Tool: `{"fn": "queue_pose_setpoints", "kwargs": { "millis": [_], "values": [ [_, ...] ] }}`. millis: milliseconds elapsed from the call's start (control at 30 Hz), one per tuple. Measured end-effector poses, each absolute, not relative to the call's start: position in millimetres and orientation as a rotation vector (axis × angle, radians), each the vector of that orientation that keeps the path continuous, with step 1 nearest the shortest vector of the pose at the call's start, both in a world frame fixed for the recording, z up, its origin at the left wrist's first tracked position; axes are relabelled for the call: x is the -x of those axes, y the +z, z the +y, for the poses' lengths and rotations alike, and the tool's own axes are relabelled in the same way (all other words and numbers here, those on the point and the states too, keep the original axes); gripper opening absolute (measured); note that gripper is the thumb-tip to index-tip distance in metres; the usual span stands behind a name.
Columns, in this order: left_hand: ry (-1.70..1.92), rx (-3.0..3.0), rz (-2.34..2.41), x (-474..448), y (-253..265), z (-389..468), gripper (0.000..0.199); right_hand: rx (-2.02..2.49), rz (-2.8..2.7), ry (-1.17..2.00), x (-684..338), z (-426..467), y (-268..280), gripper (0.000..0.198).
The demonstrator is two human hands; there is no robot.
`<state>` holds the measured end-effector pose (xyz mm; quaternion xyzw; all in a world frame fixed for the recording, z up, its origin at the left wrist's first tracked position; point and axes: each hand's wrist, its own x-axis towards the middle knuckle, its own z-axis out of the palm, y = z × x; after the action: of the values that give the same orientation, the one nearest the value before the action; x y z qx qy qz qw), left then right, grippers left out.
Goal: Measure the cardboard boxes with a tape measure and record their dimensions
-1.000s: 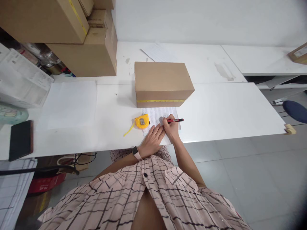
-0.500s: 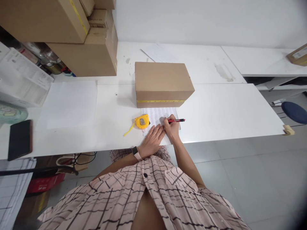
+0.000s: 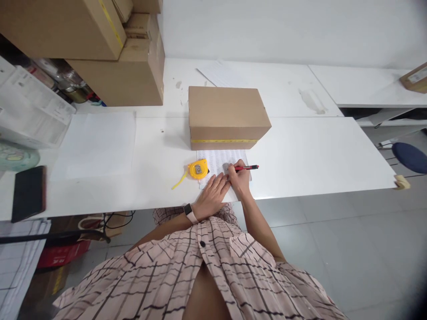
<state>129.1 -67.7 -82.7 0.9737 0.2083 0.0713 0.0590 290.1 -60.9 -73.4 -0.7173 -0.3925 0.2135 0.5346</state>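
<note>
My right hand (image 3: 239, 178) is closed around a red and black pen (image 3: 249, 167), its writing end down at a printed sheet of paper (image 3: 216, 156). Flat on the lower part of that sheet lies my left hand (image 3: 213, 192), fingers stretched out and touching the right hand's side. A yellow tape measure (image 3: 198, 169) rests just left of my fingers, with a short end of its blade pulled out. Behind the sheet stands a closed cardboard box (image 3: 228, 111), covering the sheet's far edge; a yellow strip runs along its front.
Stacked cardboard boxes (image 3: 123, 75) rise at the back left. White paper (image 3: 96, 144) and a dark phone (image 3: 29, 194) lie on the left of the white table (image 3: 316, 155). More sheets (image 3: 222, 73) lie behind the box. A blue stool (image 3: 410, 156) stands at right.
The pen has shifted very slightly in my right hand's grip. My left hand, the tape measure and the box keep their places; the whole view has drifted a little.
</note>
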Motion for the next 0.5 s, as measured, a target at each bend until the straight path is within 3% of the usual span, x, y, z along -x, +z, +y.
{"fn": "queue_pose_setpoints", "kwargs": {
  "millis": [500],
  "values": [
    [0.210, -2.960, 0.620, -128.8, -80.0, -67.6, 0.078, 1.709, -0.927, 0.489, -290.0, -60.0, -73.8, 0.027]
  ]
}}
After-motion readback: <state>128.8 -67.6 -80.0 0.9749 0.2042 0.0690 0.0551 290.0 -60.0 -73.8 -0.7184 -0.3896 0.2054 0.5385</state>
